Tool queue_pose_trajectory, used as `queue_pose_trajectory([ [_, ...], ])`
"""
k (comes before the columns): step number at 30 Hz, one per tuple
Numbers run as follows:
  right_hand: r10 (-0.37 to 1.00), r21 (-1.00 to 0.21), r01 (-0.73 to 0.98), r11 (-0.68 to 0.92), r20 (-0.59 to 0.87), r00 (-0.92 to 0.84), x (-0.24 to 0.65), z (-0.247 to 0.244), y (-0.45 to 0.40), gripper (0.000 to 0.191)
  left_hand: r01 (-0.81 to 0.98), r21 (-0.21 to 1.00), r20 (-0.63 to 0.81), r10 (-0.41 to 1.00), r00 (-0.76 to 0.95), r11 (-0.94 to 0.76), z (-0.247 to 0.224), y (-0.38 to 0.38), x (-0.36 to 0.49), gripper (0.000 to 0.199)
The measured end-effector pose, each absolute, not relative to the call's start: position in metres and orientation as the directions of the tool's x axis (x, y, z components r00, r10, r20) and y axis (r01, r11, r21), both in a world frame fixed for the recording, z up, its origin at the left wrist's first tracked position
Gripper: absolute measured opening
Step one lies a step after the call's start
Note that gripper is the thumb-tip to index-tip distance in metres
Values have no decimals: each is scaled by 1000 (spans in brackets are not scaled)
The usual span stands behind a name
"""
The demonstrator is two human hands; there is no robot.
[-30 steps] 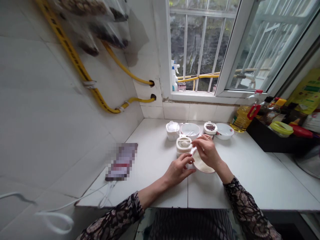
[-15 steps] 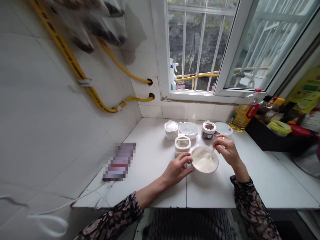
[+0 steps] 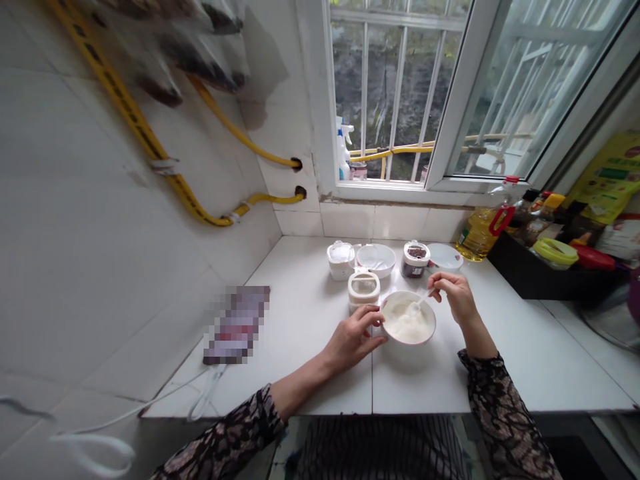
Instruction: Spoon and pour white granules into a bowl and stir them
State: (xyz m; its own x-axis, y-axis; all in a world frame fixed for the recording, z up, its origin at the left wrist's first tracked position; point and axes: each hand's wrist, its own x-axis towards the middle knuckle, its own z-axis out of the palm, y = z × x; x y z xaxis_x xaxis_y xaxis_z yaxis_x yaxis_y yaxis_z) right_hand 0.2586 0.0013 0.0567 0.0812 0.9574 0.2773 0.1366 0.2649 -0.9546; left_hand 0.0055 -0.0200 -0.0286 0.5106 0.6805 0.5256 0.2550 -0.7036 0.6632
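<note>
My left hand [image 3: 351,339] steadies the near-left side of a white bowl [image 3: 411,343], fingers at its rim and thumb low against its side. Pale, cream-white powder [image 3: 400,325] fills much of the bowl. Between the fingers of my right hand [image 3: 454,295] is the handle of a white spoon [image 3: 416,307], whose head dips into the powder. Just behind my left fingers stands a jar with a clear-windowed lid [image 3: 364,287]. Farther back are a similar white jar [image 3: 341,261], an oval white bowl [image 3: 376,260] and a jar of dark reddish contents [image 3: 415,260].
A white dish [image 3: 445,257] lies by the oil bottle [image 3: 480,230] at the back right. Next to that, a black box [image 3: 520,273] holds several bottles. On the left are a blurred-out flat object [image 3: 237,327] and a white cable [image 3: 205,397]. Yellow pipe [image 3: 185,193] runs along the wall.
My right hand has moved slightly, and the spoon has shifted a little to the left in the powder. My left hand stays at the bowl. The view has shifted slightly.
</note>
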Motion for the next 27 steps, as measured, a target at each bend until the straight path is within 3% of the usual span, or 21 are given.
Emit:
queue_pose_trajectory([
  [15, 975, -979, -31, 201, 196, 106, 253, 46, 10, 11, 270, 659, 521, 685, 509, -702, -29, -20, 6, 21],
  [20, 950, -956, 5, 295, 293, 103, 225, 43, 12, 12, 270, 660, 520, 685, 510, -701, -28, -20, 7, 20],
  [24, 847, -827, 247, 506, 530, 40, 200, 44, 6, 16, 289, 659, 513, 696, 502, -695, -29, -20, 7, 20],
  [27, 680, -533, 479, 698, 703, -209, 192, 45, 1, 17, 307, 658, 507, 706, 495, -688, -29, -21, 7, 20],
])
